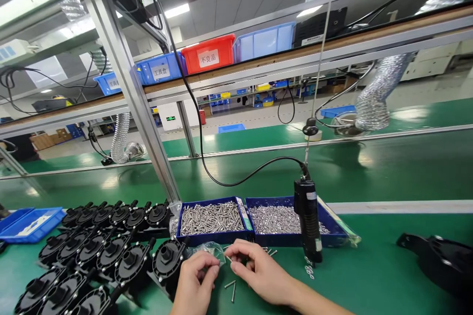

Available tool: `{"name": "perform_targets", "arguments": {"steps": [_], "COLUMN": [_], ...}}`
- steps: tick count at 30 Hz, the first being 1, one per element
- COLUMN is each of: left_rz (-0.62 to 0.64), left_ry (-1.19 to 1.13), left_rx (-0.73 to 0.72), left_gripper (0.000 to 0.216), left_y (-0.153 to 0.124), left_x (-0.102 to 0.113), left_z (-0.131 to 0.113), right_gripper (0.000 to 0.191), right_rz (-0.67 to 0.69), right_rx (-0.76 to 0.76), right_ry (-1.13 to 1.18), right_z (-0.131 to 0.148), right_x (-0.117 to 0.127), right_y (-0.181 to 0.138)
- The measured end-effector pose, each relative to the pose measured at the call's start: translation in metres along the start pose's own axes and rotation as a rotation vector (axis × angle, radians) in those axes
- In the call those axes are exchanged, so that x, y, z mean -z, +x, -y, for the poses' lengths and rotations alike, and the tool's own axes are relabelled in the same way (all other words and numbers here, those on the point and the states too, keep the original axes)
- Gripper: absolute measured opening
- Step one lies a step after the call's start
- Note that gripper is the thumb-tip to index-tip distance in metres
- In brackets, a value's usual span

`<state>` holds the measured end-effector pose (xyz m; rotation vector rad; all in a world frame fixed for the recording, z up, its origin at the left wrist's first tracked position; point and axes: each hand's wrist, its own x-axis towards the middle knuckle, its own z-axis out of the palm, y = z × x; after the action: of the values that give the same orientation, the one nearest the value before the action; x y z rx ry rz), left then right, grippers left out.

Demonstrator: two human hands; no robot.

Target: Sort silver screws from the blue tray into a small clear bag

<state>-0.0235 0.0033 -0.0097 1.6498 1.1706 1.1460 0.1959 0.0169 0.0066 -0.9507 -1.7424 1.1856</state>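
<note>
Above the green bench, in the lower middle of the head view, my left hand (197,278) is closed, thumb near the index finger. Anything it pinches is too small to make out. Close beside it, my right hand (260,273) pinches a small metal screw (228,259) between thumb and fingers. A clear plastic bag (211,250) lies just behind my left fingers. Below my hands, two loose screws (233,292) rest on the bench; several more lie behind my right hand. Blue bins of screws (212,217) and small nuts or washers (275,219) stand directly beyond.
A black electric screwdriver (309,221) hangs upright on a cord before the right bin. Several round black housings (133,262) crowd the left side. Another black part (439,261) sits at far right. A blue tray (44,231) is far left. A metal post (136,98) rises behind.
</note>
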Motion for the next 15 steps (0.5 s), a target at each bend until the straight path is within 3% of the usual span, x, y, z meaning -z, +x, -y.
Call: {"name": "perform_targets", "arguments": {"steps": [4, 8, 13, 15], "left_rz": [-0.021, -0.038, -0.100, -0.151], "left_ry": [-0.067, -0.109, -0.198, -0.239], "left_rx": [0.079, 0.143, 0.164, 0.170], "left_gripper": [0.049, 0.052, 0.058, 0.060], "left_y": [-0.002, -0.001, 0.000, -0.001], "left_x": [-0.003, -0.004, -0.009, -0.011], "left_z": [0.002, 0.007, 0.009, 0.007], "right_gripper": [0.041, 0.031, 0.013, 0.017], "right_rz": [0.138, 0.103, 0.051, 0.004], "right_rx": [-0.235, -0.479, -0.514, -0.455], "right_ry": [0.242, 0.441, 0.238, 0.027], "right_z": [0.002, 0.013, 0.020, 0.019], "right_x": [0.003, 0.005, 0.002, -0.005], "right_y": [0.003, 0.010, 0.007, 0.002]}}
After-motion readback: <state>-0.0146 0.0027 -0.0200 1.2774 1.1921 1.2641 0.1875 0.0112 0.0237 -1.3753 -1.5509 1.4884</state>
